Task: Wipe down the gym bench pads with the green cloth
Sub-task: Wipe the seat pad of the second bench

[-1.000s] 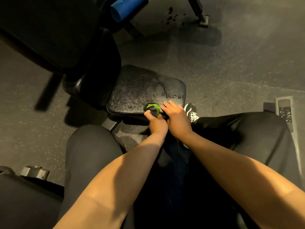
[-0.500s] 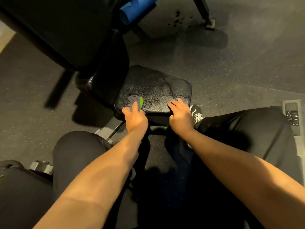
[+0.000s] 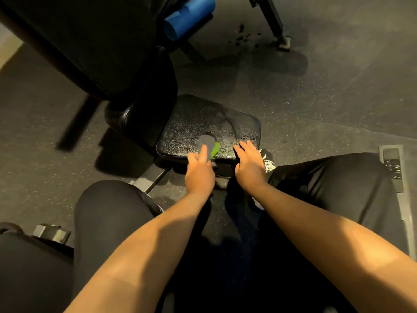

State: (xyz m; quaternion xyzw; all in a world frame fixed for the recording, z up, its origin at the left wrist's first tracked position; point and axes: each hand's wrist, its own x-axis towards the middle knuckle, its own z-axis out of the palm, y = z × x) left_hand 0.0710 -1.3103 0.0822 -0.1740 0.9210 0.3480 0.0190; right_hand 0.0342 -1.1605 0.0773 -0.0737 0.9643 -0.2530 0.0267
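Sweeping stroke recorded on the seat pad. A second earlier the green cloth had sat at the pad's near edge, right against the right hand. It then went out to the near-left corner and now lay back near the middle of that edge, a little farther in. The two hands, formerly touching, stood apart. Judged: the near strip had been covered and the streaked far half was still to do.

- Left hand: one. Forefinger laid straight along the cloth, pressing it to the pad. Whether the other fingers gripped its tail could not be told.
- Right hand: one. Fingers loose and spread, resting on the near right edge of the seat pad, holding nothing.
- Green cloth: one, showing grey on top with green at its right edge.
- Bench pads: two, the seat pad and a large back pad up left, which the cloth was not touching.
- Blue roller: one.
- Shoe: one seen, beside the right hand.
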